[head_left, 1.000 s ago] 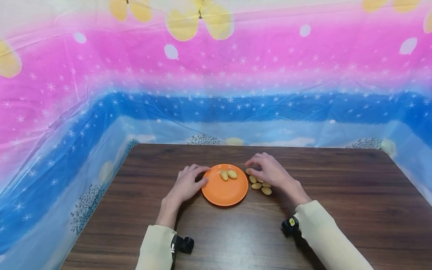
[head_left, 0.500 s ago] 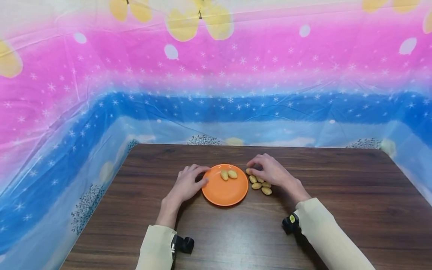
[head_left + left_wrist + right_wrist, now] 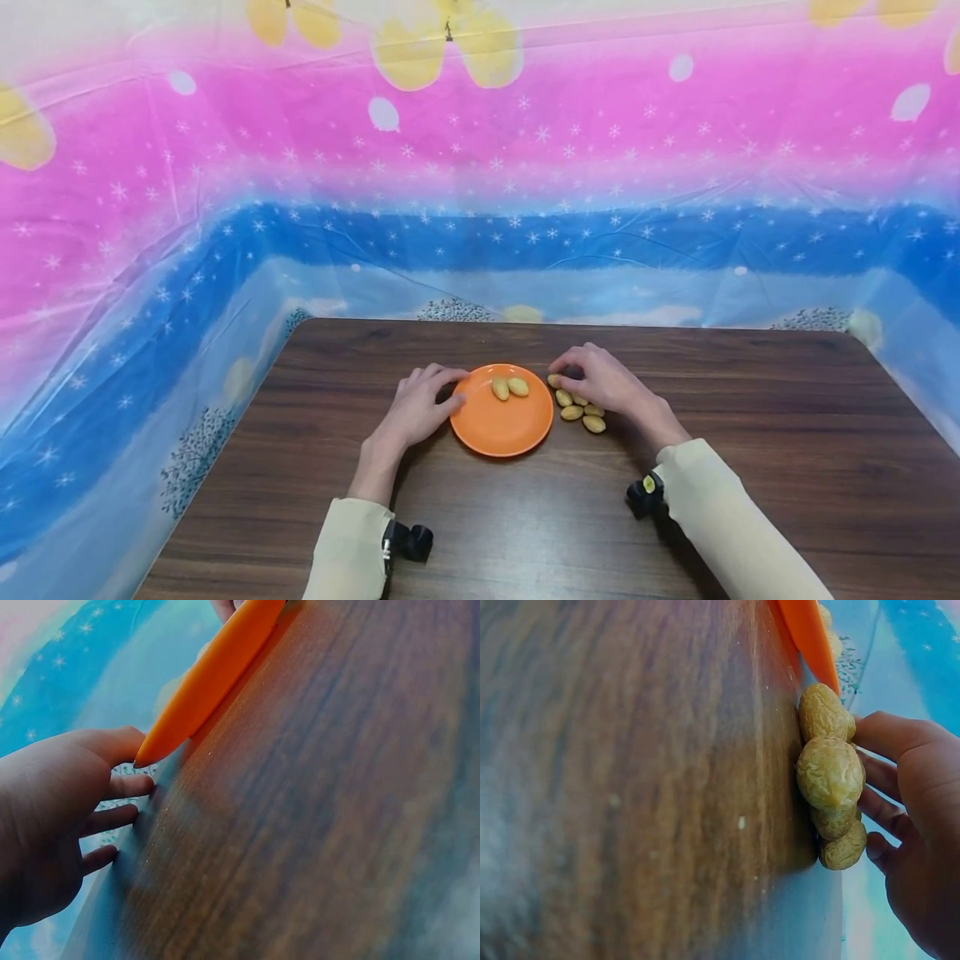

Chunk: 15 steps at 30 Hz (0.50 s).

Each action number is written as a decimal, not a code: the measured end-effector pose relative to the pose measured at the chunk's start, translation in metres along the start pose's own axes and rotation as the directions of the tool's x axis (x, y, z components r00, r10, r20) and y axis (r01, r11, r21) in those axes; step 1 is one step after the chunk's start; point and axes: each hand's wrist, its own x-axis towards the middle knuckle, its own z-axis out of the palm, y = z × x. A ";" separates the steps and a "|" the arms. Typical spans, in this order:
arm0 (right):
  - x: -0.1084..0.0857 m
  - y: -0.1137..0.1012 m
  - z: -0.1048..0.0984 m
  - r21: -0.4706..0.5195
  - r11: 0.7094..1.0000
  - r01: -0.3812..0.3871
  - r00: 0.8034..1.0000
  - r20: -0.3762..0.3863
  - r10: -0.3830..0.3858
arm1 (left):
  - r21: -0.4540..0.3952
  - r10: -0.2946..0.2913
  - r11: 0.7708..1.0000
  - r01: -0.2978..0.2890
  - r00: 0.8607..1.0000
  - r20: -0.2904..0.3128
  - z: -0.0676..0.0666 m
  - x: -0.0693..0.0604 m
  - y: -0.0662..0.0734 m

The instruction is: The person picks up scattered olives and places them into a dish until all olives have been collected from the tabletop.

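Note:
On the table lies a round orange plate (image 3: 501, 429), with two wrinkled yellow-brown oval fruits (image 3: 509, 387) towards its far side. My left hand (image 3: 414, 408) holds the plate's left rim between thumb and index finger. In the left wrist view the thumb meets the rim (image 3: 202, 690), while the other fingers hang beyond it. Right of the plate, several more such fruits (image 3: 572, 412) lie in a loose cluster. Over that cluster arches my right hand (image 3: 603, 382), thumb and index finger pinching the farthest-left fruit (image 3: 552, 381). Nearer fruits (image 3: 829, 772) partly hide the right fingertips in the right wrist view.
The brown wood-grain table (image 3: 495, 525) stretches out on all sides of the plate. A pink and blue patterned cloth (image 3: 495, 183) hangs behind it and along both sides. Black wrist cameras (image 3: 645, 496) sit at both pale sleeve cuffs (image 3: 720, 483).
My right hand's fingers have lowered slightly and drawn in on the farthest-left fruit. The left hand and the plate stay where they were.

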 end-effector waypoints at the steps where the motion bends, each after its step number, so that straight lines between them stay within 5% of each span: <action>1: 0.000 0.000 0.000 0.004 1.000 0.002 1.000 -0.007 -0.002 | 0.000 -0.001 1.000 0.001 1.000 0.001 0.000 0.000 0.000; 15: -0.006 -0.005 -0.001 0.002 1.000 0.012 0.997 -0.074 -0.012 | 0.001 -0.008 1.000 0.008 1.000 0.005 -0.001 0.000 0.000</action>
